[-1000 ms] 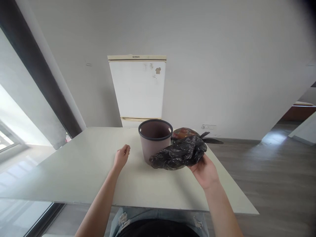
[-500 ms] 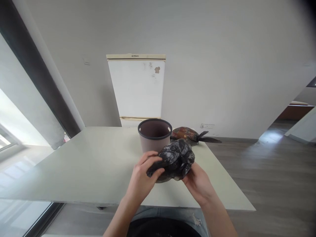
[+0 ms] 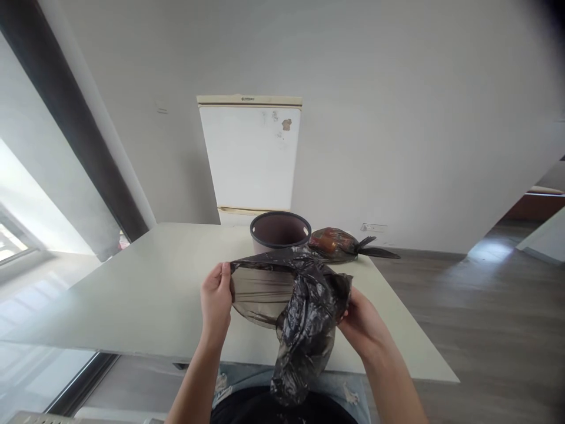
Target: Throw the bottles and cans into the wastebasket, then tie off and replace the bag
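Note:
A thin black plastic garbage bag (image 3: 309, 306) is stretched between my two hands above the table. My left hand (image 3: 216, 297) pinches its rim at the left, thumb on top, and the film there is pulled thin and see-through. On the other side my right hand (image 3: 359, 318) grips the bunched part, its fingertips partly hidden by the plastic. The crumpled lower end hangs toward my lap, past the table edge. Just behind the bag stands an upright trash can (image 3: 281, 228) with a dark rim and side handle holes; nothing lines it.
On the white table (image 3: 176, 282), right of the can, lies a knotted dark bag (image 3: 335, 244) with reddish-orange contents. A white refrigerator (image 3: 251, 159) stands behind the table against the wall. Wooden floor (image 3: 463, 306) shows at the right.
The crumpled bag has been pulled wide: my left hand moved left with its rim, while the bunched part dropped down toward me. My right hand stayed nearly in place.

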`<state>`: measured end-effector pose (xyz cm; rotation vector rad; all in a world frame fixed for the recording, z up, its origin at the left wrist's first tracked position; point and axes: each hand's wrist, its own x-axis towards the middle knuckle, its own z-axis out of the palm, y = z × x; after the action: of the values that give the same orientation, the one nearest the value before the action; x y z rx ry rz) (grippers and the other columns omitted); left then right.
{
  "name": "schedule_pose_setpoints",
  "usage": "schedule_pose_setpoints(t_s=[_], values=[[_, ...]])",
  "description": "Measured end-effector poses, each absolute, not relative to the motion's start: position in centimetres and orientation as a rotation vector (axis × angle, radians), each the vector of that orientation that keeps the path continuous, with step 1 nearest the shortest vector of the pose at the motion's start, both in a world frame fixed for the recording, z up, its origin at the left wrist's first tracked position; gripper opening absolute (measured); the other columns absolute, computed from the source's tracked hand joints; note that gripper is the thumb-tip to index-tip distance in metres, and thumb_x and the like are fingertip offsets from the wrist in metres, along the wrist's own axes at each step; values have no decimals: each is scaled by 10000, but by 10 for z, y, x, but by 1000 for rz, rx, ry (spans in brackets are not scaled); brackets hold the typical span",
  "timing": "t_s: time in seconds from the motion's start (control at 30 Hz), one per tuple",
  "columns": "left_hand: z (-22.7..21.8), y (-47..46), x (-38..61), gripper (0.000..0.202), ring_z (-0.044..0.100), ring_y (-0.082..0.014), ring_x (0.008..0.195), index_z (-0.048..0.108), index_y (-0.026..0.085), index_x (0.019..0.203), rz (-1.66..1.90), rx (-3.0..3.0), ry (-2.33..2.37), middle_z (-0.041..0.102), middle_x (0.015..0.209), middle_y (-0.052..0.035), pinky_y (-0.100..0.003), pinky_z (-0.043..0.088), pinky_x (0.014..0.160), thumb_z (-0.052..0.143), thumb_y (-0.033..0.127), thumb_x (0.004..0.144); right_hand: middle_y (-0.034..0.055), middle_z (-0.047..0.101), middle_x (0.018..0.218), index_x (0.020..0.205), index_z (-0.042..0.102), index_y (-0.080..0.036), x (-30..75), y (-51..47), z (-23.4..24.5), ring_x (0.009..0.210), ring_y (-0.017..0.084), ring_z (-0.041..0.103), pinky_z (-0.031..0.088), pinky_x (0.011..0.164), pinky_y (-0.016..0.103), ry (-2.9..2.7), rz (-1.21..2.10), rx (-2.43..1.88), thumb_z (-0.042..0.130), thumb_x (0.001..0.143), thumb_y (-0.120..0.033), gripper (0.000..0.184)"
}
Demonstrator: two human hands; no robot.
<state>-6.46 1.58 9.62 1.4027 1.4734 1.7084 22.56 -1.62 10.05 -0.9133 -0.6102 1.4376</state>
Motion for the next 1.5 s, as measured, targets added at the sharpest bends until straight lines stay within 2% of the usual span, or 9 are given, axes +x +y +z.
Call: schedule_pose_setpoints(t_s=[0.13, 0.3, 0.43, 0.6, 0.7, 0.87, 1.1, 1.33, 1.5], values=[[92, 9, -62, 514, 314, -126, 574, 409, 218, 689, 1838, 1302, 1518, 334, 628, 42, -245, 281, 509, 497, 580, 1042, 20, 653, 817, 984, 684, -225, 221, -19, 100, 656, 166, 575, 504, 581, 306, -713, 1272, -1006, 786, 828, -448, 291], [104, -12, -45, 473, 419, -121, 619, 492, 211, 765, 1799, 1184, 1281, 439, 697, 27, -219, 384, 556, 517, 601, 1031, 80, 588, 1317, 1258, 607, -307, 208, -38, 100, 1125, 252, 599, 516, 989, 422, -931, 173, -1128, 695, 932, -368, 343], [112, -31, -30, 451, 542, -155, 707, 593, 223, 918, 1636, 1147, 1165, 572, 801, -11, -224, 465, 604, 547, 668, 983, 75, 615, 1391, 1442, 563, -331, 184, -49, 98, 1192, 301, 604, 510, 1027, 463, -1559, 639, -1180, 829, 813, -378, 684], [121, -46, -41, 409, 481, -137, 562, 571, 247, 989, 1314, 1231, 894, 522, 682, 30, -226, 406, 521, 666, 637, 908, 36, 737, 937, 975, 774, -253, 180, -36, 83, 892, 234, 656, 511, 856, 356, -1488, 1046, -1112, 686, 922, -375, 159], [123, -45, -59, 365, 597, -173, 707, 614, 253, 1094, 1013, 1555, 896, 643, 815, -6, -240, 465, 644, 813, 367, 810, 1, 660, 804, 930, 707, -247, 204, -30, 88, 733, 174, 584, 448, 664, 262, -1041, 1312, -1011, 726, 903, -434, 189], [102, -23, -73, 301, 558, -182, 674, 712, 273, 1042, 1079, 1856, 1340, 600, 743, -5, -250, 428, 629, 562, 134, 821, -10, 638, 760, 1007, 648, -273, 243, -39, 119, 662, 180, 573, 409, 576, 247, -887, 1542, -985, 767, 867, -510, 300], [98, -17, -67, 192, 542, -180, 727, 632, 221, 892, 1410, 1370, 1091, 584, 851, -43, -261, 485, 666, 603, 405, 938, 58, 738, 1153, 1061, 770, -281, 255, -40, 113, 1109, 310, 646, 494, 983, 401, -1514, 728, -1368, 743, 850, -419, 253], [105, -20, -66, 350, 478, -146, 688, 589, 213, 871, 1616, 1293, 1202, 530, 762, 2, -220, 405, 612, 558, 532, 1013, 122, 648, 1174, 1244, 714, -268, 263, -26, 94, 1116, 351, 597, 500, 969, 543, -1409, -95, -1597, 524, 894, -313, 401], [106, -16, -63, 347, 435, -150, 623, 542, 221, 782, 1690, 1540, 1521, 485, 666, 17, -255, 353, 581, 505, 453, 1037, 97, 602, 1254, 1138, 735, -423, 225, -80, 79, 1149, 400, 601, 527, 974, 602, -1116, -215, -1282, 708, 824, -202, 384]])
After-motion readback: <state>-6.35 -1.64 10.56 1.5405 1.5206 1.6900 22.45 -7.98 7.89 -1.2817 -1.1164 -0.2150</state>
